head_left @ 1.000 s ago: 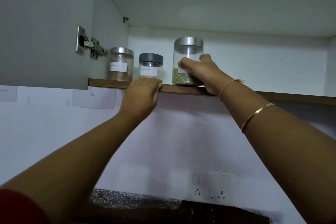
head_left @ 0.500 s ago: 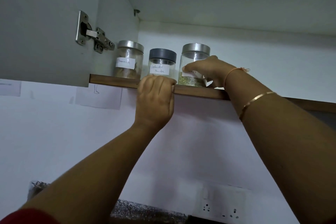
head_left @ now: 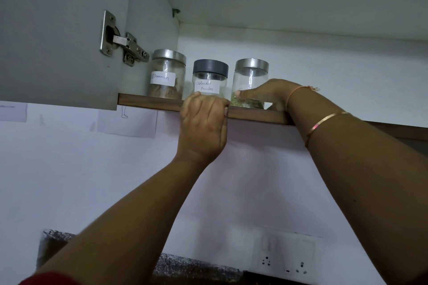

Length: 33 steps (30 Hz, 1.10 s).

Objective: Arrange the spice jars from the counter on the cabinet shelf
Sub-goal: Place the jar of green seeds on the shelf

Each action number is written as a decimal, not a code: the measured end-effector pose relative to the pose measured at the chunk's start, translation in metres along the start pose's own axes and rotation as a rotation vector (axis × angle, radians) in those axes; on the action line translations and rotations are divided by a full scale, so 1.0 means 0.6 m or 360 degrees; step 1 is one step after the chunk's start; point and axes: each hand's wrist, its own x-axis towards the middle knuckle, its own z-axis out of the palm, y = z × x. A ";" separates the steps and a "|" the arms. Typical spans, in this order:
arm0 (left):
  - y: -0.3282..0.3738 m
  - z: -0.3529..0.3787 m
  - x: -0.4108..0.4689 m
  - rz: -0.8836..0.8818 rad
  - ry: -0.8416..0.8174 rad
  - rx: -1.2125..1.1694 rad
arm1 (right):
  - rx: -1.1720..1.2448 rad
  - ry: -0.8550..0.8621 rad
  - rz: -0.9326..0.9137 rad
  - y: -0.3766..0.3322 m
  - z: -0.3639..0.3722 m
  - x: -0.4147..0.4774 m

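A: Glass jar of green flakes (head_left: 251, 76) stood third in the row on the shelf (head_left: 150, 103), near its front edge. Your right hand (head_left: 266, 93) wrapped it, thumb across the front.

B: Noted. Your left hand (head_left: 202, 122) clenched the shelf's front lip. Placing step, I judged; next you needed a clean release without nudging the coriander jar (head_left: 209, 69).

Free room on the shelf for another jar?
Free: shelf right of the right hand; nothing stands there. Crowded: left end, cinnamon jar, coriander jar and green-spice jar side by side from the side wall; left hand grips the shelf edge before the coriander jar.
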 end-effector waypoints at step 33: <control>0.096 -0.226 -0.258 -0.0551 -0.1802 0.0237 | -0.0256 0.0570 -0.0384 0.201 0.200 -0.392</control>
